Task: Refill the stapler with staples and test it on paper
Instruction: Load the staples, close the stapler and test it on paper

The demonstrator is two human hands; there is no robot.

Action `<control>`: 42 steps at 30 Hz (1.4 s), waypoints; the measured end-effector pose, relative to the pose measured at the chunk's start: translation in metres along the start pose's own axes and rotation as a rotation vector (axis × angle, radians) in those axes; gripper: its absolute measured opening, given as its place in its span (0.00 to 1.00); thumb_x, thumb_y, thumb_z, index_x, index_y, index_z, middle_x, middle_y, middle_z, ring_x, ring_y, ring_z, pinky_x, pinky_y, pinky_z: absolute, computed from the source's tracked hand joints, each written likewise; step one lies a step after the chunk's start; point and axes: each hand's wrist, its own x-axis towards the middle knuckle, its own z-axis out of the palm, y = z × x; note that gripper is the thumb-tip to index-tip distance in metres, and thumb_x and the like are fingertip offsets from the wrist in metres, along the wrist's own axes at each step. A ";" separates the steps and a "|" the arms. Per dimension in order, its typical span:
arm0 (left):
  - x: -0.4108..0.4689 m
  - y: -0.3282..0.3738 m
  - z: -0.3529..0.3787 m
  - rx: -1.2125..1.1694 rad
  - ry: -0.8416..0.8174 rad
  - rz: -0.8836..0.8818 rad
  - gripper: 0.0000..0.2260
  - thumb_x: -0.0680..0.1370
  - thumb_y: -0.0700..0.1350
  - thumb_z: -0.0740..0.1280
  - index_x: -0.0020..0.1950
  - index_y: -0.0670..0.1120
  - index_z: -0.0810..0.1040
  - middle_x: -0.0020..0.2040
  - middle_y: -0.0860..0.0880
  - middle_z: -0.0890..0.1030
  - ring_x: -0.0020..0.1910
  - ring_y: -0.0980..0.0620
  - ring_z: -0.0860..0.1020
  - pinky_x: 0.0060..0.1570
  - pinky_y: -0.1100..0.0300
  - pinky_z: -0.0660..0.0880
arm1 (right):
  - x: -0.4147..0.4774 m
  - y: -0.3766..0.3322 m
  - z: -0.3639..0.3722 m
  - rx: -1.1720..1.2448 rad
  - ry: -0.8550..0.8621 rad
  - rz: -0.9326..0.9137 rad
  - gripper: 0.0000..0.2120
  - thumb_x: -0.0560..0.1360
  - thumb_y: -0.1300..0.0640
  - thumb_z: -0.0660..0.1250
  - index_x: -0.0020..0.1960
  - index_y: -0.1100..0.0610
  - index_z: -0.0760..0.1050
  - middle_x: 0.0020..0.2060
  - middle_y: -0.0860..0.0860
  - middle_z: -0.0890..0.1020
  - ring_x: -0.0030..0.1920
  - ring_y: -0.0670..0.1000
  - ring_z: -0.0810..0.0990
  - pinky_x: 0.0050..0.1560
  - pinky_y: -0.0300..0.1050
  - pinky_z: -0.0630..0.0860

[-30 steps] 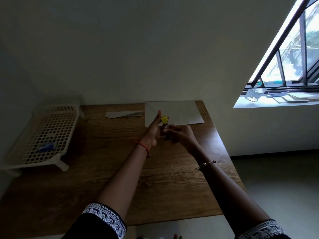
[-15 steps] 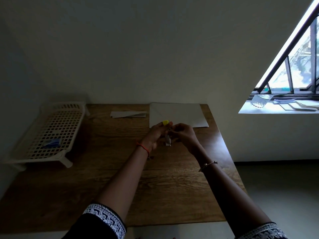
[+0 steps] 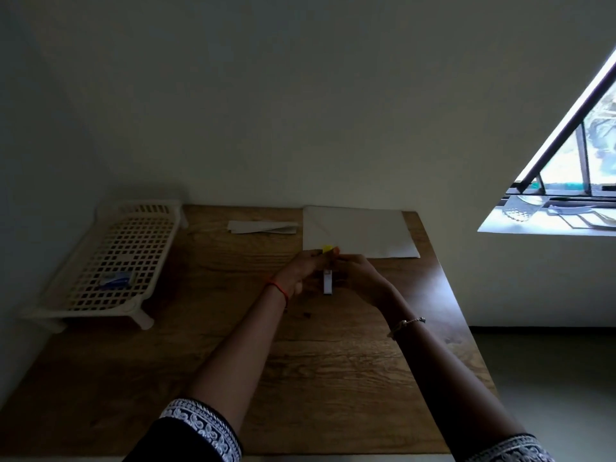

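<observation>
A small stapler with a yellow top end and a pale metal body is held above the middle of the wooden table. My left hand grips its upper yellow end. My right hand pinches it from the other side, fingers closed against it. The lower metal part hangs down between both hands. A white sheet of paper lies flat at the table's far edge, just beyond my hands. The room is dim, so no staples can be made out.
A cream plastic lattice rack stands at the table's left, with a small blue box on it. A folded paper strip lies left of the sheet. A window sill with a glass and papers is at the right.
My hands have closed together around the stapler and lowered slightly; the left thumb, raised a second ago, now presses on the yellow end. The metal part now hangs below my fingers.
</observation>
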 end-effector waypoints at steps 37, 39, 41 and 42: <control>0.105 0.017 -0.124 1.017 0.210 0.178 0.24 0.78 0.52 0.61 0.70 0.43 0.64 0.71 0.40 0.66 0.70 0.40 0.63 0.71 0.41 0.56 | 0.104 -0.005 0.039 0.332 0.151 0.204 0.12 0.76 0.51 0.60 0.40 0.58 0.73 0.32 0.53 0.74 0.26 0.49 0.74 0.27 0.38 0.72; 0.101 0.023 -0.124 0.961 0.169 0.141 0.33 0.71 0.63 0.62 0.68 0.43 0.68 0.69 0.40 0.69 0.67 0.38 0.67 0.69 0.40 0.61 | 0.102 -0.005 0.039 0.322 0.113 0.199 0.16 0.76 0.46 0.59 0.40 0.57 0.74 0.31 0.52 0.75 0.26 0.49 0.74 0.28 0.39 0.72; 0.099 0.026 -0.124 0.800 0.146 0.132 0.47 0.59 0.76 0.56 0.66 0.44 0.71 0.67 0.39 0.72 0.65 0.38 0.70 0.67 0.39 0.65 | 0.098 -0.009 0.039 0.294 0.086 0.180 0.19 0.76 0.43 0.56 0.39 0.56 0.75 0.30 0.52 0.75 0.27 0.49 0.74 0.30 0.40 0.72; 0.096 0.029 -0.123 0.681 0.133 0.126 0.50 0.57 0.78 0.54 0.66 0.44 0.71 0.67 0.40 0.72 0.65 0.39 0.70 0.68 0.41 0.65 | 0.096 -0.011 0.038 0.289 0.076 0.170 0.20 0.76 0.42 0.55 0.39 0.57 0.75 0.31 0.52 0.75 0.28 0.49 0.73 0.30 0.40 0.71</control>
